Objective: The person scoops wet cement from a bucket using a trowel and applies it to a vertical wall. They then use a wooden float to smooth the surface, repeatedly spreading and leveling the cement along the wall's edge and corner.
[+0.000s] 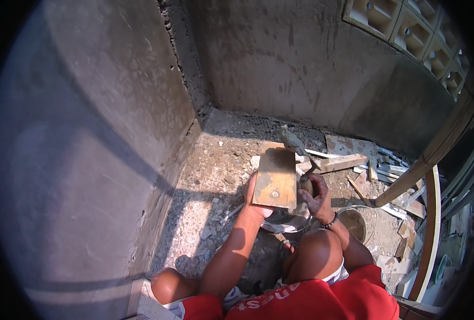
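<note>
Head view: I see the left hand (256, 205) closed on a flat board (275, 184) at mid-frame. Right of centre, the right hand (320, 200) curls tightly around a trowel (293, 142).

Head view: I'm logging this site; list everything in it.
board: one, tan, grey-smeared, centre
trowel: one, grey, right of board
container: one, pale-rimmed, partly hidden below board
bucket: one, greyish, right of container
wood pieces: several, brownish, right
strips: several, white, right
openwork blocks: several, cream, upper right
wooden posts: two, brown, right
walls: two, grey-brown, left and back
rubble: uncounted, grey, left of board
bracelet: one, dark, centre right
shirt: one, red, lower edge
knees: two, bare, lower centre
forearms: two, bare, lower centre
left grip: one, bare, holding board
right grip: one, bare, holding trowel
</note>
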A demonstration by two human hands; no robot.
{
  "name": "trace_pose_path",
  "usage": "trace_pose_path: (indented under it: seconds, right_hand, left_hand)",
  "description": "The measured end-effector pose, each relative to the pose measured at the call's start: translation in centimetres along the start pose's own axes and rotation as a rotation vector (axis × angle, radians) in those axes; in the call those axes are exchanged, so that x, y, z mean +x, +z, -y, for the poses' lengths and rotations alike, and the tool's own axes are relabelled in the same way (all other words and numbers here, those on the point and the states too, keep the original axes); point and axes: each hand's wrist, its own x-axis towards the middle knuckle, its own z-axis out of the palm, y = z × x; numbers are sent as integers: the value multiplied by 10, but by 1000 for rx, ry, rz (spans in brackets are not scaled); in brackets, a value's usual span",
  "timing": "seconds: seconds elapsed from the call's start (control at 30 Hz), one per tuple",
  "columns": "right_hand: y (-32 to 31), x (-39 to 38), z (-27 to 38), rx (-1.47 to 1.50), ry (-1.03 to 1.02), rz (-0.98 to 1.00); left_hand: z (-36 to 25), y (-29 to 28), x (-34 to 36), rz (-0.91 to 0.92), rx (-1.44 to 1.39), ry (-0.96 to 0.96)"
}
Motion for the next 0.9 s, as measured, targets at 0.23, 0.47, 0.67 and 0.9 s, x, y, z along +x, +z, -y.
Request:
trace_pose_path:
  seconds: [0.23, 0.47, 0.67, 0.9]
  right_hand:
    - [17, 0, -25, -98, -254, 54]
    - [1, -3, -4, -144, -80, 84]
    - [-13, -11, -12, -293, -136, 57]
    - [-40, -38, -7, -389, -125, 76]
  left_hand:
    - [2, 24, -7, 28, 0, 61]
    - [-1, 46, -21, -125, 103, 104]
    - [-5, 35, -19, 5, 11, 60]
    - [-36, 51, -31, 127, -22, 146]
